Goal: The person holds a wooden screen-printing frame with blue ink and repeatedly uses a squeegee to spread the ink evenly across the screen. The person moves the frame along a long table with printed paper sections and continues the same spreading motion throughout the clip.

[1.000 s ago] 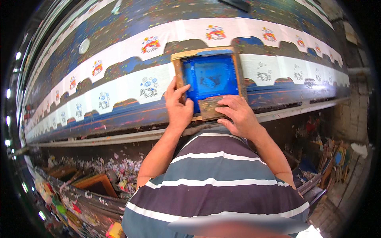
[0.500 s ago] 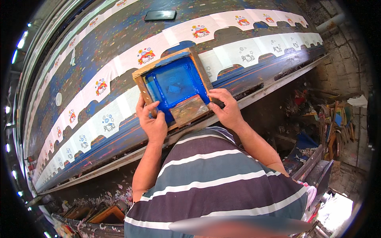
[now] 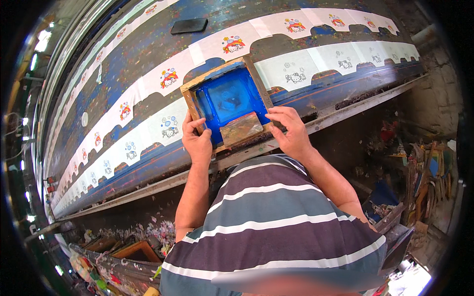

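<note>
A wooden printing screen frame (image 3: 213,74) with a blue-inked mesh (image 3: 232,101) is in front of me at the table's near edge. A stained wooden squeegee (image 3: 241,129) leans inside its near end. My left hand (image 3: 197,142) grips the left rail, thumb and fingers closed over it. On the opposite rail, my right hand (image 3: 290,129) is closed the same way near the corner. Just left of the frame lies a cloth piece with a blue-and-grey cartoon print (image 3: 170,127); a grey outline print (image 3: 296,77) shows to the right. Whether the frame rests flat on the cloth I cannot tell.
A long, ink-spattered table (image 3: 143,64) carries rows of printed white cloth pieces. A dark phone (image 3: 189,25) and a small white round lid-like thing (image 3: 85,119) lie farther back. A rail (image 3: 340,111) runs along the near edge. Wooden scraps (image 3: 429,172) are piled at right.
The frame, with both hands on it, has shifted right along the cloth row. A blue-and-grey print now shows at its left, and a grey outline print at its right has become covered.
</note>
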The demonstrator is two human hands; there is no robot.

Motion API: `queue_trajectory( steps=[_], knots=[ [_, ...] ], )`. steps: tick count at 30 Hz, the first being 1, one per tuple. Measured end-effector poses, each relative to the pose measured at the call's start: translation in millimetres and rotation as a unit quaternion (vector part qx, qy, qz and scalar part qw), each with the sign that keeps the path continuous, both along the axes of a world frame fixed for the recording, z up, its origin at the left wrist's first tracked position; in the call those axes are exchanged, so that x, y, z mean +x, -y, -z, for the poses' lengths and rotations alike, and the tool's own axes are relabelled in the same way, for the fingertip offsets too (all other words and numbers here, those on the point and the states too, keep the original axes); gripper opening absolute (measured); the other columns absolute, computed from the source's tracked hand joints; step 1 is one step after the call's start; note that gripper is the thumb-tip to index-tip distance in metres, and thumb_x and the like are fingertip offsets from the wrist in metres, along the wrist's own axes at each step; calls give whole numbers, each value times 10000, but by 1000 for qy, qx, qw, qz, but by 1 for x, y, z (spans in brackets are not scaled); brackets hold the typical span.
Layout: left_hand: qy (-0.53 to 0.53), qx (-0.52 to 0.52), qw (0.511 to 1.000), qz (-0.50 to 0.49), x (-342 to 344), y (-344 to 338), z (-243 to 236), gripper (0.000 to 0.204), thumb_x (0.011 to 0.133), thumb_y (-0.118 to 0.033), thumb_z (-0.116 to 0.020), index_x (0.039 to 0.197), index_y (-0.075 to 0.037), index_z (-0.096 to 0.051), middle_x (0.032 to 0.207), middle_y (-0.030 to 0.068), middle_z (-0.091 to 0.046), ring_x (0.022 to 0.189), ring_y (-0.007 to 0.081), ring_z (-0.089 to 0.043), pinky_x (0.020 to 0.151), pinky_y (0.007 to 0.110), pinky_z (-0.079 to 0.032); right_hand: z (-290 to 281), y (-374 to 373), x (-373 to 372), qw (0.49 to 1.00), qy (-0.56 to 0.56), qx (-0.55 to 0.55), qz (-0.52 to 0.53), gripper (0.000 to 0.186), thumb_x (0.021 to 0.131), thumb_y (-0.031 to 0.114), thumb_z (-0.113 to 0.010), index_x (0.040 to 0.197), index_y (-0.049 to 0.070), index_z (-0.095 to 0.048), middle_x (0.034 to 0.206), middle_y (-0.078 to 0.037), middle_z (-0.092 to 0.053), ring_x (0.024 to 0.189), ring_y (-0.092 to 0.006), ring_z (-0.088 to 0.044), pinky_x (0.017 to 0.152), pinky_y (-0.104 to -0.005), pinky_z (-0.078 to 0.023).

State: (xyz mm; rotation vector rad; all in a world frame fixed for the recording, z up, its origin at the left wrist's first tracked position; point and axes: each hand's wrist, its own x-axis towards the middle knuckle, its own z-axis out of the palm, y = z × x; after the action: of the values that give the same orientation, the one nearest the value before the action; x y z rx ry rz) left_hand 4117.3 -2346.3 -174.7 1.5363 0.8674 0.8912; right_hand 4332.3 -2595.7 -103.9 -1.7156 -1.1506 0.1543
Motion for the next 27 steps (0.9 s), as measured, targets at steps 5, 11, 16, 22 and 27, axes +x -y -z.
queue_trajectory(
  steps=[5,11,16,22,27],
  knots=[
    [-11,-13,1000,-1,-2,-2,4,370,865,174,-738,1150,-51,-812,1833,213,-477,1542,273,-626,1134,356,-554,-5,-9,-3,993,88,20,-76,390,884,74,-916,1256,56,-801,1343,-135,-751,1304,-392,-700,1117,-527,-575],
    [-15,16,1000,3,0,-3,8,365,860,207,-719,1108,-49,-797,1829,175,-498,1444,224,-687,1027,323,-605,-7,-35,-13,962,212,-37,-166,362,917,129,-831,1276,87,-797,1328,-91,-726,1324,-347,-675,1102,-497,-552],
    [-21,11,1000,-3,1,1,5,351,849,201,-732,1082,-52,-803,1821,188,-502,1465,227,-674,1093,336,-577,-15,-50,-13,944,269,-62,-180,325,964,151,-724,1273,85,-801,1282,-96,-732,1240,-324,-694,1064,-475,-555],
    [-27,39,999,-16,5,3,1,300,836,140,-756,1016,-89,-828,1744,208,-576,1241,171,-717,937,292,-548,-23,-68,-1,934,256,-138,-208,392,917,64,-747,1304,44,-808,1283,-117,-764,1226,-327,-707,1056,-478,-557],
    [-40,38,998,-19,6,6,-1,286,840,141,-733,982,-92,-816,1737,199,-579,1086,129,-702,872,276,-535,-26,-59,1,940,226,-126,-220,369,933,63,-727,1291,36,-813,1262,-122,-774,1202,-340,-710,1038,-474,-561]
  ],
)
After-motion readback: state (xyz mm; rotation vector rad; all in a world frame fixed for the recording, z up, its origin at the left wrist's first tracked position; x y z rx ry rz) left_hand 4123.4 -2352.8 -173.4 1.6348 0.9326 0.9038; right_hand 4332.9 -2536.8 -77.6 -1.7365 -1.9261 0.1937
